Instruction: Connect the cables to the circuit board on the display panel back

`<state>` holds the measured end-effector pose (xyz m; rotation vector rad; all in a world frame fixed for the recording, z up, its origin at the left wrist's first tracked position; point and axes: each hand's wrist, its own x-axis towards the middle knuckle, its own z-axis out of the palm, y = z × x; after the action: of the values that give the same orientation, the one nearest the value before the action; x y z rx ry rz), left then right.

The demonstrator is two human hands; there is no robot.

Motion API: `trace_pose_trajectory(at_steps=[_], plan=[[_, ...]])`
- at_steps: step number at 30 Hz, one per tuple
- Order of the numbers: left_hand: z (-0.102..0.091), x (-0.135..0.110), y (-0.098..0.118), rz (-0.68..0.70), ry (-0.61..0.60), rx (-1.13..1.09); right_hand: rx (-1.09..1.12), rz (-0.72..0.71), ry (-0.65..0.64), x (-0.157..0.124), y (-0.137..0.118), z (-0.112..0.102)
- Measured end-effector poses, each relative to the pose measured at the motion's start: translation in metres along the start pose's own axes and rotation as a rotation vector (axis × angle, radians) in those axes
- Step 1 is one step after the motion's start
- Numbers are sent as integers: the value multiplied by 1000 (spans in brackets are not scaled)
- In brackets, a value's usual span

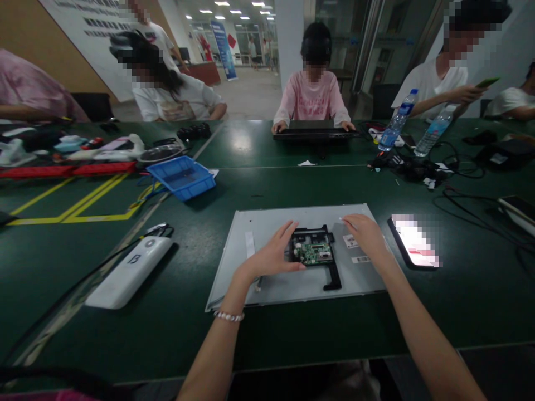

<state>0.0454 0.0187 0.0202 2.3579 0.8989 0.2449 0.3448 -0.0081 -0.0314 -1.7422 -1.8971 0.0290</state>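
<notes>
A flat grey display panel (276,289) lies on the table, its back metal face up. On its middle sits a black plastic bracket (333,275) framing a green circuit board (311,253). My left hand (271,253) is spread at the bracket's left side, fingers at its upper edge and thumb by the lower edge; I cannot tell whether it touches. To the right of the bracket, over the panel's white labels (351,241), my right hand (365,236) has its fingers drawn together. Anything between those fingertips is too small to make out.
A lit phone (413,242) lies right of the panel, a white power bank (131,273) with a cable to the left. Farther back are a blue tray (184,192), water bottles (393,128) and cables. Across the table a person (313,94) holds a dark panel (315,134).
</notes>
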Motion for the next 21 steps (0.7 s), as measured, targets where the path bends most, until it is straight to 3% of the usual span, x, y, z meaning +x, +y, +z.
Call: trace_pose_trajectory(at_steps=[4, 8, 13, 21], plan=[[5, 2, -8, 31, -4, -1, 48, -54, 16, 6, -21, -5], [8, 4, -11, 36, 21, 2, 13, -176, -90, 20, -52, -2], [10, 4, -16, 58, 55, 39, -74, -259, -198, 35, -84, 16], [10, 5, -18, 45, 43, 46, -31, -246, -234, 35, -94, 36]])
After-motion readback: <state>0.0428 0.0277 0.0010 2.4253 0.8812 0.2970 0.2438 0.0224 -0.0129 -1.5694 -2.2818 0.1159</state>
